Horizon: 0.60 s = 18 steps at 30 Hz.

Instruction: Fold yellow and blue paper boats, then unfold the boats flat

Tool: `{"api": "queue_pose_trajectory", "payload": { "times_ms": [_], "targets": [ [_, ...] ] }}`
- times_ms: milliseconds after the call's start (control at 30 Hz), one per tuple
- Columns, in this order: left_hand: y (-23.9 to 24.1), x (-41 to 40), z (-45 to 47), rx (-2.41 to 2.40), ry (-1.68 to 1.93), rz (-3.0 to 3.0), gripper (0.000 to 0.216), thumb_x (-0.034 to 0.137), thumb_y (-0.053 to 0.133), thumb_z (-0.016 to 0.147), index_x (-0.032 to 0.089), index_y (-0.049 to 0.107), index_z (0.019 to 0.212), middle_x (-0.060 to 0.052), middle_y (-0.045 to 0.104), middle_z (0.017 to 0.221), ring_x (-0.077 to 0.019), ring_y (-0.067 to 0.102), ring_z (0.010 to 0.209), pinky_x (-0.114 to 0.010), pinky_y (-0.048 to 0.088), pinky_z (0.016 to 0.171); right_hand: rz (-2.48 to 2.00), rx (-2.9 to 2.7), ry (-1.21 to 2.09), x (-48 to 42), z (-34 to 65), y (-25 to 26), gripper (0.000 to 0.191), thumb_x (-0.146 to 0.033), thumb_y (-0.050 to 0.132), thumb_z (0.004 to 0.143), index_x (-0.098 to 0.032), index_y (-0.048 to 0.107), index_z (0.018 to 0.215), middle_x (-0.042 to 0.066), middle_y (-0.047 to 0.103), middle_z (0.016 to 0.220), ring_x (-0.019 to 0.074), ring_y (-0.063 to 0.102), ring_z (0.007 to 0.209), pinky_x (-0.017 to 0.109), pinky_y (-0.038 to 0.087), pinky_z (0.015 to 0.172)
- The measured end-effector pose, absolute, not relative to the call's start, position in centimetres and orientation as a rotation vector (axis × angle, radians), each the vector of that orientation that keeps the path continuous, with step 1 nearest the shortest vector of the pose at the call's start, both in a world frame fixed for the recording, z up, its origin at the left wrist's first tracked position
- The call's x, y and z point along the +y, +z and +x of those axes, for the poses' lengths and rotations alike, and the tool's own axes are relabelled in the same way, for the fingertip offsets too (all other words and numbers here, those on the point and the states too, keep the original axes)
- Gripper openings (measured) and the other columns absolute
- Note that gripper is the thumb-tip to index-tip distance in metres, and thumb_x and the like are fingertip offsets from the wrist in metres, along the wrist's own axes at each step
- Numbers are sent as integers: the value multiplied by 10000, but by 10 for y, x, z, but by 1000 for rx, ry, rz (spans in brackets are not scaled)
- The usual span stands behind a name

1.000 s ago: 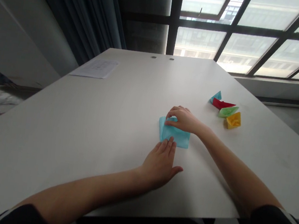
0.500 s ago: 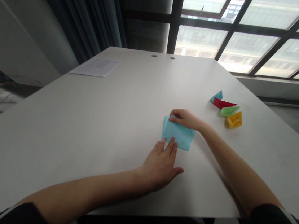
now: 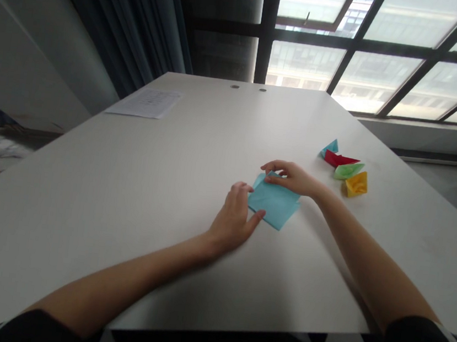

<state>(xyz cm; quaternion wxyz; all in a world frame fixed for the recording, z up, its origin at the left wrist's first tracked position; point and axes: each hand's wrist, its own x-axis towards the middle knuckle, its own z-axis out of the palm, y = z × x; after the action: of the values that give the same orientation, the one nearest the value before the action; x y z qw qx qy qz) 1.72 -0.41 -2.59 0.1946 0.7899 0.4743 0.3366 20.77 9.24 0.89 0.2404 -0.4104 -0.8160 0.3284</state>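
A folded light-blue paper (image 3: 275, 205) lies on the white table (image 3: 126, 192), turned like a diamond. My left hand (image 3: 233, 219) grips its left corner, thumb under the near edge and fingers curled over the top. My right hand (image 3: 290, 177) pinches the paper's far corner between thumb and fingers.
Several folded paper boats lie at the right: a teal one (image 3: 330, 148), a red one (image 3: 340, 159), a green one (image 3: 348, 170) and a yellow one (image 3: 356, 184). A printed sheet (image 3: 147, 103) rests at the far left edge. Windows and a dark curtain stand behind.
My left hand moved from lying flat at the paper's near edge to gripping its left corner. The paper has turned to a diamond angle, and my right hand shifted to its far corner.
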Motion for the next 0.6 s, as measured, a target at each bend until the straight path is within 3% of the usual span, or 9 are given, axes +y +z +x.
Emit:
{"api": "queue_pose_trajectory", "payload": {
  "times_ms": [133, 233, 333, 500, 600],
  "targets": [
    [-27, 16, 9, 1304, 1063, 1759, 395, 378, 508, 793, 207, 416, 1137, -114, 450, 1147, -190, 527, 928, -334, 481, 739, -1031, -2203, 818, 84, 205, 23, 260, -391, 557, 749, -182, 615, 892, 64, 626, 1031, 200, 560, 925, 329, 438, 766],
    [-25, 21, 7, 1177, 1090, 1575, 318, 379, 544, 770, 204, 498, 1031, -45, 574, 934, -143, 560, 764, -264, 488, 642, -959, -2176, 764, 74, 201, 34, 236, -376, 559, 761, -187, 619, 889, 54, 636, 974, 198, 566, 896, 327, 435, 762],
    [-19, 21, 6, 1136, 1183, 1543, 258, 387, 566, 754, 178, 562, 905, -11, 588, 776, -131, 557, 693, -229, 490, 577, -923, -2164, 710, 66, 200, 48, 220, -393, 572, 761, -194, 639, 827, 49, 634, 946, 208, 560, 920, 337, 425, 798],
    [-1, 17, -3, 1234, 1473, 1819, 169, 307, 559, 783, 182, 629, 872, -20, 646, 812, -130, 597, 732, -212, 503, 599, -994, -1998, 561, 57, 203, 77, 383, -458, 408, 851, -189, 664, 758, 75, 588, 985, 211, 539, 950, 347, 428, 795],
    [9, 15, -10, 1160, 1625, 2117, 132, 227, 565, 791, 183, 640, 891, -22, 677, 868, -130, 625, 790, -218, 523, 667, -1030, -1973, 553, 51, 202, 92, 283, -434, 542, 779, -178, 659, 814, 76, 582, 988, 201, 552, 884, 316, 443, 709]
  ]
}}
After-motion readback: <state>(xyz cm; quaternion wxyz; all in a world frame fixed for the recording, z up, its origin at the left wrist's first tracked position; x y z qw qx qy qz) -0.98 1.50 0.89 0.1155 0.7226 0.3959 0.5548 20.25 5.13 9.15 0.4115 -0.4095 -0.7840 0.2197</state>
